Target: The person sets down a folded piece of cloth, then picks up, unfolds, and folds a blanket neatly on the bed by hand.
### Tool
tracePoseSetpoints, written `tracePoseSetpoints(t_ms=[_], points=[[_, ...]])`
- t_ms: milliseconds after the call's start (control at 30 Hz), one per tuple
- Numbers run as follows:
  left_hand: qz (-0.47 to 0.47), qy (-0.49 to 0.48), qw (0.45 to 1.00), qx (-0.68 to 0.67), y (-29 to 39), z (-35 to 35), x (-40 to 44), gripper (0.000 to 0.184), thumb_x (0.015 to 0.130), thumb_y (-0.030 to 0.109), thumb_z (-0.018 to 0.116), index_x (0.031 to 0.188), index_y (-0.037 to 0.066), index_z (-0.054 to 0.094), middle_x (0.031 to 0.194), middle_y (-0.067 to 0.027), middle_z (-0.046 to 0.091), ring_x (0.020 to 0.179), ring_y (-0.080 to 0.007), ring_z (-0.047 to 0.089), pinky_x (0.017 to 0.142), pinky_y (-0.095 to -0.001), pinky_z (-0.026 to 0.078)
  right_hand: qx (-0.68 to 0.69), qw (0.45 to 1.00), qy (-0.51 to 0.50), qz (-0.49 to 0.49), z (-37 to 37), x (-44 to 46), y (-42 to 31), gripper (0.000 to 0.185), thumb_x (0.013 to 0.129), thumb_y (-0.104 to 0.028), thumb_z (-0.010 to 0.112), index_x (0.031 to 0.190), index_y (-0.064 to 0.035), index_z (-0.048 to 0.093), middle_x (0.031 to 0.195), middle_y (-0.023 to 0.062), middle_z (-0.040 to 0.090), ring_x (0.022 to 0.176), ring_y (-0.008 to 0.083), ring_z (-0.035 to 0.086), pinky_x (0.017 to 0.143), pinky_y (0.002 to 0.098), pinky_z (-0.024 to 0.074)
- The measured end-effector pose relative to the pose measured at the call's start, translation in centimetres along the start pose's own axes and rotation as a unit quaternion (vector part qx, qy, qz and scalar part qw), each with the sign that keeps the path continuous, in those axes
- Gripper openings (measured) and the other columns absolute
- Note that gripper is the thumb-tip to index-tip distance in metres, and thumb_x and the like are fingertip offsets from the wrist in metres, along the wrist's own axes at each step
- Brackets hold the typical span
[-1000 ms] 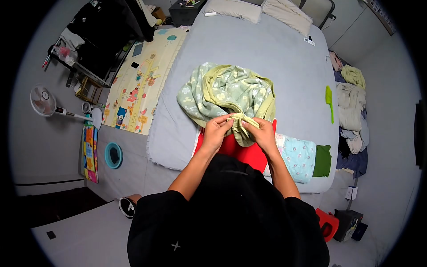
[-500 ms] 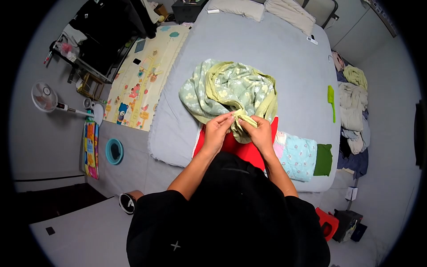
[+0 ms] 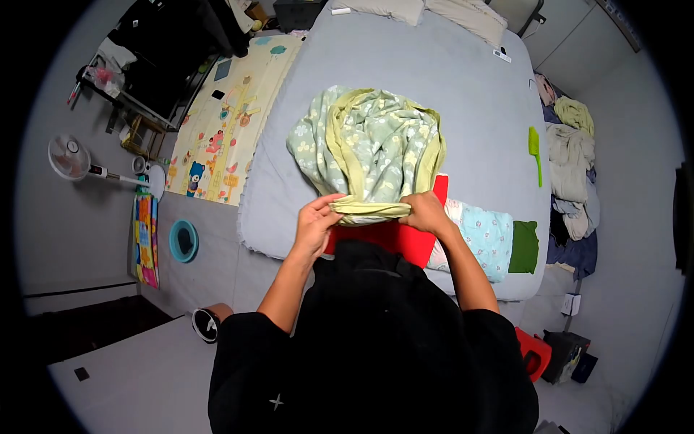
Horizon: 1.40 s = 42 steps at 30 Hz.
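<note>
A pale green blanket [image 3: 387, 148] with white flowers and a yellow-green border lies bunched on the bed. Its near edge is stretched between my two hands. My left hand [image 3: 315, 226] pinches the border at the left end, thumb and fingers pressed together. At the right end, my right hand [image 3: 425, 211] is closed around the same edge. Under the blanket's near side a red cloth or board [image 3: 394, 242] shows, partly covered by it and by my body.
Folded light blue fabric [image 3: 483, 242] and a dark green folded cloth [image 3: 524, 247] lie to the right on the bed [image 3: 419, 54]. A bright green brush [image 3: 534, 152] rests near the bed's right edge. Piled clothes [image 3: 569, 163] are beyond it. A fan [image 3: 70, 157] and blue basin [image 3: 184, 241] stand left.
My hands have moved apart, from close together at the middle to the two ends of the border. The blanket's near edge is now drawn straight between them.
</note>
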<state>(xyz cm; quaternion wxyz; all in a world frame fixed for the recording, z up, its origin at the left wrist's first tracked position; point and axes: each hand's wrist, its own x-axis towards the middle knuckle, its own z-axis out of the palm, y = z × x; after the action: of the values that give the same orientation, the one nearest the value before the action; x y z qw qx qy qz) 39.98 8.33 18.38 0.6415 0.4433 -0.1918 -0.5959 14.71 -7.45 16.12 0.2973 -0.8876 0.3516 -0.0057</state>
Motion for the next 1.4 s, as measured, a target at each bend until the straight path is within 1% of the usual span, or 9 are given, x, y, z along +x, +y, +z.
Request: tracePoseSetpoints(t_ms=[233,300,467,500,667,767,900,1200,1400], points=[[0.168,0.122,0.978,-0.028,4.8,-6.7,-5.4,0.039,0.089,-0.012,0.059,0.127,-0.009,0.055,0.118,-0.0194,0.068,0.108,-0.0249,0.067,0.100,-0.0349,0.053,-0.264,0.956,-0.037,0.120,4.2,3.0,7.1,0.016,0.074,-0.023,0.072,0.088,-0.0159,0.075,0.089,0.0105,0.074,0.093,0.0299,0.069,0.097,0.0500,0.0415],[0.256,0.152,0.954,-0.037,7.9,-9.7,-8.0,0.039,0.088,-0.013,0.059,0.126,-0.008,0.055,0.119,-0.0187,0.066,0.109,-0.0248,0.066,0.099,-0.0354,0.054,-0.303,0.948,0.083,0.059,3.3,3.2,8.3,0.015,0.072,-0.016,0.070,0.086,-0.0119,0.073,0.085,0.0119,0.072,0.093,0.0311,0.068,0.102,0.0529,0.0405],[0.426,0.384,0.819,-0.032,15.7,-18.3,-13.4,0.036,0.096,-0.009,0.047,0.131,-0.005,0.054,0.126,-0.0206,0.061,0.116,-0.0284,0.062,0.102,-0.0409,0.053,-0.137,0.971,0.193,-0.011,-2.4,2.6,-1.6,0.021,0.064,-0.013,0.073,0.083,-0.0104,0.066,0.066,0.0119,0.065,0.066,0.0323,0.066,0.067,0.0455,0.0536],[0.467,0.384,0.796,-0.039,16.4,-20.6,-14.0,0.035,0.098,-0.006,0.044,0.131,-0.003,0.055,0.126,-0.0198,0.061,0.114,-0.0293,0.063,0.104,-0.0423,0.052,-0.135,0.953,0.230,-0.141,-2.7,2.1,-3.5,0.024,0.062,-0.013,0.073,0.085,-0.0097,0.065,0.062,0.0114,0.062,0.057,0.0334,0.063,0.054,0.0456,0.0498],[0.421,0.509,0.751,0.009,16.8,-24.1,-12.1,0.033,0.097,-0.001,0.052,0.129,0.003,0.059,0.110,-0.0126,0.068,0.085,-0.0187,0.068,0.061,-0.0233,0.055,-0.047,0.992,0.049,-0.106,2.0,1.0,-6.7,0.027,0.069,-0.024,0.075,0.089,-0.0081,0.067,0.071,0.0137,0.067,0.069,0.0351,0.068,0.065,0.0467,0.0531],[0.347,0.511,0.784,0.053,13.8,-23.8,-8.4,0.037,0.095,-0.009,0.050,0.131,-0.002,0.056,0.117,-0.0153,0.066,0.099,-0.0229,0.067,0.087,-0.0326,0.057,-0.076,0.985,-0.150,0.026,7.8,1.5,-2.0,0.041,0.073,-0.036,0.078,0.100,-0.0056,0.070,0.086,0.0168,0.072,0.082,0.0359,0.070,0.074,0.0455,0.0553],[0.281,0.443,0.844,0.114,8.7,-19.6,-1.8,0.028,0.096,-0.002,0.055,0.123,0.000,0.058,0.113,-0.0114,0.068,0.098,-0.0171,0.065,0.086,-0.0282,0.053,0.021,0.935,-0.354,0.020,11.5,1.3,4.5,0.063,0.078,-0.051,0.076,0.117,-0.0020,0.070,0.103,0.0173,0.074,0.099,0.0348,0.070,0.084,0.0410,0.0553],[0.125,0.334,0.924,0.136,2.1,-13.0,11.0,0.022,0.097,-0.006,0.055,0.117,0.002,0.054,0.108,-0.0119,0.071,0.097,-0.0159,0.065,0.087,-0.0280,0.051,0.105,0.968,0.122,0.194,5.7,14.3,17.2,0.027,0.083,-0.016,0.065,0.106,-0.0042,0.067,0.092,0.0160,0.071,0.088,0.0351,0.069,0.077,0.0442,0.0536],[0.094,0.318,0.932,0.148,-0.4,-10.3,17.5,0.022,0.096,-0.005,0.055,0.117,0.002,0.054,0.107,-0.0112,0.071,0.094,-0.0145,0.065,0.085,-0.0270,0.050,-0.045,0.962,0.155,0.220,7.8,22.6,21.9,0.039,0.081,-0.018,0.073,0.116,-0.0054,0.064,0.107,0.0185,0.068,0.100,0.0338,0.066,0.088,0.0459,0.0519]])
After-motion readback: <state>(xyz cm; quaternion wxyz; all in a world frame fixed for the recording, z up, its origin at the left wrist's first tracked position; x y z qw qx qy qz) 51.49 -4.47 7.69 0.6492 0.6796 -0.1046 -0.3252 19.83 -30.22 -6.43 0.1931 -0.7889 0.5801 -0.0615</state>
